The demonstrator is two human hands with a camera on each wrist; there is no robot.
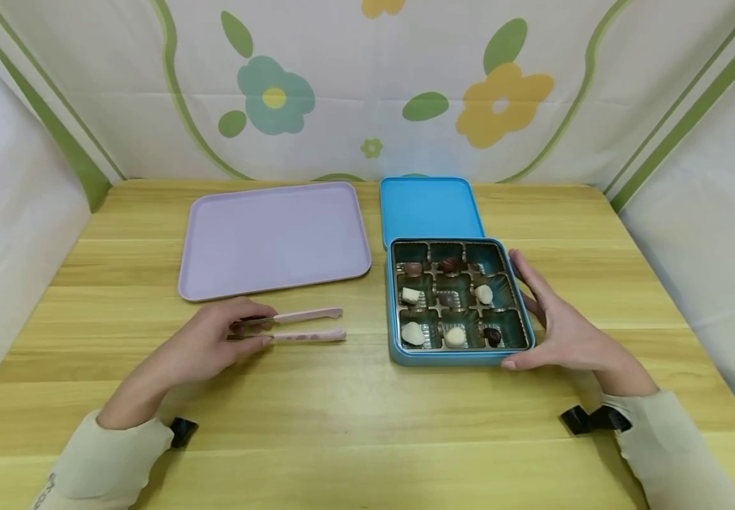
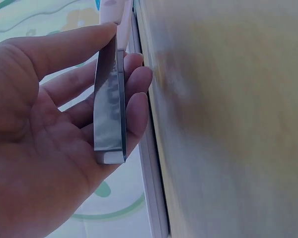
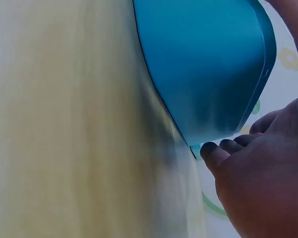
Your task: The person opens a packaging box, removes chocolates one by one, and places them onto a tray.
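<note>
On the left, my left hand (image 1: 214, 343) pinches small tongs (image 1: 309, 336) between thumb and fingers. Their pink arms point right and stand apart with nothing between them; the bent metal end (image 2: 109, 114) lies across the palm in the left wrist view. A blue square box (image 1: 398, 354) holds a clear divided insert with white and dark chocolates, among them a white piece (image 1: 454, 336). My right hand (image 1: 568, 336) is at the box's right side, thumb by the front corner and fingers spread toward the back. Contact of those fingers with the wall is unclear.
A lilac tray (image 1: 275, 237) lies flat at the back left. Behind the box is a blue lid (image 1: 431, 207), partly covered by it. The wooden table (image 1: 342, 439) is bordered at the back by a flowered cloth (image 1: 361, 78).
</note>
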